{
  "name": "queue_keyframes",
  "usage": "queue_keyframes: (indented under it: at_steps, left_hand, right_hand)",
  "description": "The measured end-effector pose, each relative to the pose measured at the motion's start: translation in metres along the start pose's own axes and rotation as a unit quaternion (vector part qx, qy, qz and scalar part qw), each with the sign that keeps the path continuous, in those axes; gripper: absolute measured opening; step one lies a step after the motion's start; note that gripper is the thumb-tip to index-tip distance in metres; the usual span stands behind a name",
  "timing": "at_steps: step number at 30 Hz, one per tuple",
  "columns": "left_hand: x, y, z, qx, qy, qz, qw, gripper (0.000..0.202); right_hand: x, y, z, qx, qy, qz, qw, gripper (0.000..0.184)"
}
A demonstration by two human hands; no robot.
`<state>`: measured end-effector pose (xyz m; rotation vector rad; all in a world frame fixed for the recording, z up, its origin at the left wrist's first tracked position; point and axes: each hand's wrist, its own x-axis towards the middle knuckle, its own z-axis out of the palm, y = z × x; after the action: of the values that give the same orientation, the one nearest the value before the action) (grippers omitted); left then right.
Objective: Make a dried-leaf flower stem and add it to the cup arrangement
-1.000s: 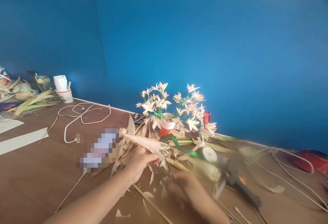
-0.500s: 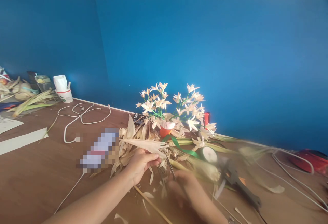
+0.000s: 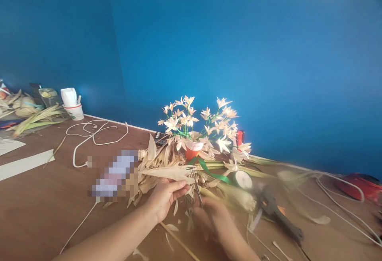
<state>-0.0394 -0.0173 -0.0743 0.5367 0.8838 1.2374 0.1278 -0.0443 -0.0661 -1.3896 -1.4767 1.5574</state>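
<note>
My left hand [image 3: 167, 197] pinches a pale, dried corn husk piece [image 3: 167, 172] between thumb and fingers, its tapered end pointing left. A pair of scissors [image 3: 197, 187] is gripped in my right hand [image 3: 213, 217], which is partly blurred. The blades reach up to the husk's right end, where narrow slits or points show. Just behind stands an orange and white cup [image 3: 193, 149] with husk flowers [image 3: 222, 125] on green stems. Loose dried husks [image 3: 149, 155] lie around and under the held piece, with small scraps [image 3: 172, 227] on the table below.
A dark glue gun [image 3: 280, 217] lies to the right, near a roll of tape [image 3: 243, 179] and green ribbon [image 3: 209, 169]. White cables [image 3: 89, 133] run across the left of the table [image 3: 36, 205]. A paper cup [image 3: 74, 110] stands at the back left, against a blue panel [image 3: 238, 54].
Both hands stay nearly in place with the husk and the scissors. The husk's left end has dipped slightly, and the scissors have shifted a little at its right end.
</note>
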Motion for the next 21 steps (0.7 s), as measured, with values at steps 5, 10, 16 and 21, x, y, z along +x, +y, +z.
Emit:
queue_keyframes:
  at_steps: [5, 10, 16, 21]
  left_hand:
    - [-0.0045, 0.0001, 0.0047, -0.013, 0.014, -0.016, 1.000, 0.016]
    - [-0.0049, 0.0013, 0.0059, -0.010, 0.019, -0.017, 1.000, 0.017]
    - [-0.0008, 0.0012, 0.0015, 0.004, 0.015, 0.006, 1.000, 0.023]
    - [0.0001, 0.0076, 0.0007, 0.041, 0.026, 0.053, 0.997, 0.023]
  right_hand:
    - [0.0013, 0.0037, 0.0043, 0.004, 0.014, -0.016, 1.000, 0.059]
    - [0.0011, 0.0021, 0.0054, 0.001, 0.028, -0.024, 0.999, 0.061]
    - [0.0026, 0.0015, 0.0029, -0.029, 0.020, -0.035, 0.999, 0.056]
    - [-0.0015, -0.0043, 0.0021, -0.046, -0.012, -0.007, 0.999, 0.052]
